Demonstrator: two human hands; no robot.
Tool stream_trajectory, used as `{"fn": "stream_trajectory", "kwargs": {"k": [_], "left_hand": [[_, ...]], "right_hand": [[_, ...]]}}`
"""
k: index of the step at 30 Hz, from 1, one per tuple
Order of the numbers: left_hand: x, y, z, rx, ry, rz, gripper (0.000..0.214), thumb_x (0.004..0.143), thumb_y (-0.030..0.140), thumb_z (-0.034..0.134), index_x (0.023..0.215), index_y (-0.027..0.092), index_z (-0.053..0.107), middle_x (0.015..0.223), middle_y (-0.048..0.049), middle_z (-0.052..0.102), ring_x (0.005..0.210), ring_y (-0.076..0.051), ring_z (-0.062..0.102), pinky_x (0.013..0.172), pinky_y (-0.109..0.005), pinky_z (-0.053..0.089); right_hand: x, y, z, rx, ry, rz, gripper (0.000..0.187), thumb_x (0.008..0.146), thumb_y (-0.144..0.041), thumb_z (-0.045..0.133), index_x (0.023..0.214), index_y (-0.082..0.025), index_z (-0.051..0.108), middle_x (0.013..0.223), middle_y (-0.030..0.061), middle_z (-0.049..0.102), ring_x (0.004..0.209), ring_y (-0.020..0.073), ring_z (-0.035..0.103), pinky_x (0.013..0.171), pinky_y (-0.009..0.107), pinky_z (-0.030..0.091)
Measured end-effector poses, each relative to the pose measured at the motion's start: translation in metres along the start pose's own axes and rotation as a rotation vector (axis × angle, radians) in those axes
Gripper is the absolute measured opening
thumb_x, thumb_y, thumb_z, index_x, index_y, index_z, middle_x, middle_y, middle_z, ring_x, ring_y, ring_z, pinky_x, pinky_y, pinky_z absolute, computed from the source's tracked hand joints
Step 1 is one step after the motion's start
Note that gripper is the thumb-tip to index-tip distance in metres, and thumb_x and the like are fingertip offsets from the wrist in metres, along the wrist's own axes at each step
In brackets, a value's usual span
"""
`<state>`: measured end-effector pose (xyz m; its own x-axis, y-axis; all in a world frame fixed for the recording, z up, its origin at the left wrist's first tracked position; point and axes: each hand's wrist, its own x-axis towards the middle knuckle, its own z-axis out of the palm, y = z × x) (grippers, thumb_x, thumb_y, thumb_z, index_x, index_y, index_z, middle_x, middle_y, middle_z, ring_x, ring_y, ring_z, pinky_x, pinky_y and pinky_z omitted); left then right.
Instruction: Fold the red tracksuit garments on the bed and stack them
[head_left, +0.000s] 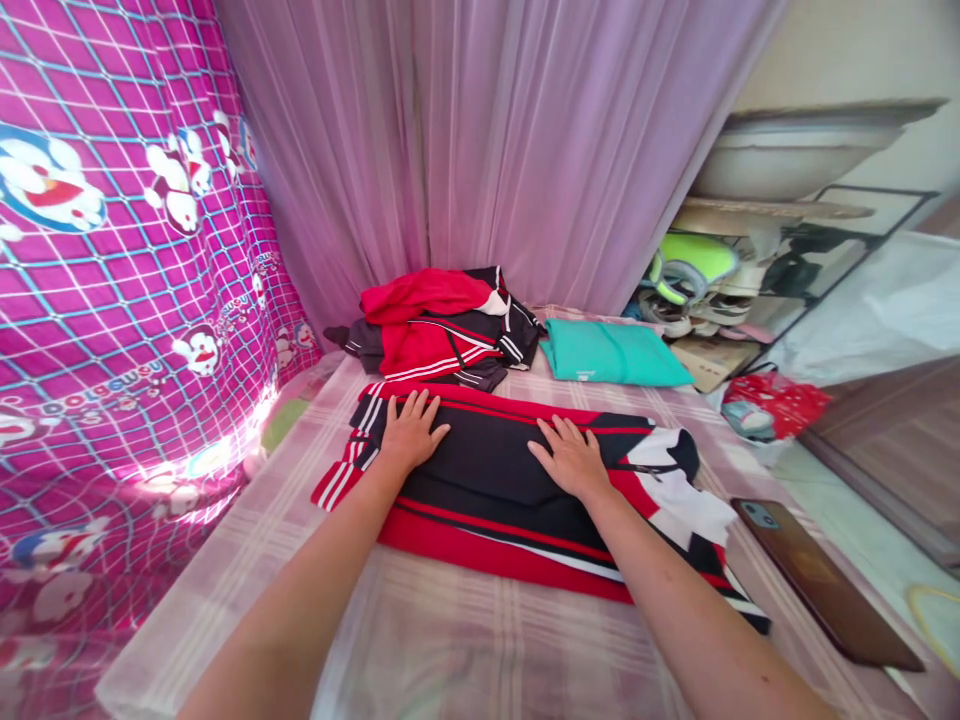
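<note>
A black, red and white track jacket point(480, 455) lies on its side across the plaid cloth, its sleeves folded in along the body and its collar to the right. My left hand point(410, 432) rests flat on its left part near the striped cuffs, fingers spread. Farther right, my right hand point(574, 457) presses flat on the dark fabric near the white and red chest panel, fingers also apart. Behind the jacket sits a crumpled heap of red and black clothes point(442, 325). Beside that heap lies a folded teal garment point(616, 352).
A phone in a brown case point(825, 585) lies at the right edge of the plaid-covered surface point(420, 640). Pink patterned fabric point(150, 300) hangs at left, a lilac curtain point(487, 150) behind. At right stand a rack with shoes point(720, 300) and a red bag point(780, 405).
</note>
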<state>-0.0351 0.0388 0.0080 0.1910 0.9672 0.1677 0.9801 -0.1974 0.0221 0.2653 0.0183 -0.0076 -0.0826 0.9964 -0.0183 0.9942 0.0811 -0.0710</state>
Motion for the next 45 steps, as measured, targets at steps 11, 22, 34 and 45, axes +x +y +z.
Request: {"fn": "stream_trajectory", "kwargs": {"k": [11,22,34,45], "left_hand": [[0.000,-0.005,0.004,-0.021,-0.030,-0.142,0.074,0.096,0.058,0.032,0.156,0.015,0.031,0.162,-0.0160,0.029,0.150,-0.035,0.023,0.120,-0.057,0.016],[-0.001,-0.005,0.001,0.030,0.029,-0.109,0.071,0.096,0.054,0.034,0.153,0.013,0.036,0.159,-0.0185,0.035,0.147,-0.036,0.030,0.119,-0.056,0.019],[0.004,-0.008,0.004,0.039,0.095,-0.075,0.069,0.096,0.051,0.037,0.153,0.011,0.036,0.158,-0.0192,0.036,0.146,-0.037,0.032,0.118,-0.059,0.021],[-0.059,0.063,0.005,-0.105,-0.065,0.235,0.054,0.097,0.053,0.037,0.144,0.029,0.052,0.153,-0.0057,0.047,0.144,-0.030,0.038,0.118,-0.058,0.025]], "right_hand": [[-0.001,-0.002,-0.008,-0.011,-0.046,0.019,0.064,0.101,-0.057,0.026,0.156,-0.026,0.033,0.163,0.0105,0.027,0.151,0.0265,0.021,0.120,0.054,0.016],[-0.020,-0.064,-0.014,0.101,-0.064,-0.037,0.068,0.098,-0.063,0.026,0.156,-0.028,0.030,0.166,0.0106,0.021,0.152,0.0286,0.016,0.119,0.057,0.012],[-0.042,0.057,-0.010,-0.006,-0.004,0.302,0.056,0.104,-0.043,0.019,0.155,-0.025,0.033,0.164,0.0068,0.027,0.150,0.0240,0.023,0.119,0.053,0.017],[-0.044,0.054,-0.014,0.033,0.034,0.280,0.055,0.103,-0.040,0.023,0.154,-0.021,0.036,0.163,0.0090,0.029,0.149,0.0255,0.024,0.119,0.057,0.017]]}}
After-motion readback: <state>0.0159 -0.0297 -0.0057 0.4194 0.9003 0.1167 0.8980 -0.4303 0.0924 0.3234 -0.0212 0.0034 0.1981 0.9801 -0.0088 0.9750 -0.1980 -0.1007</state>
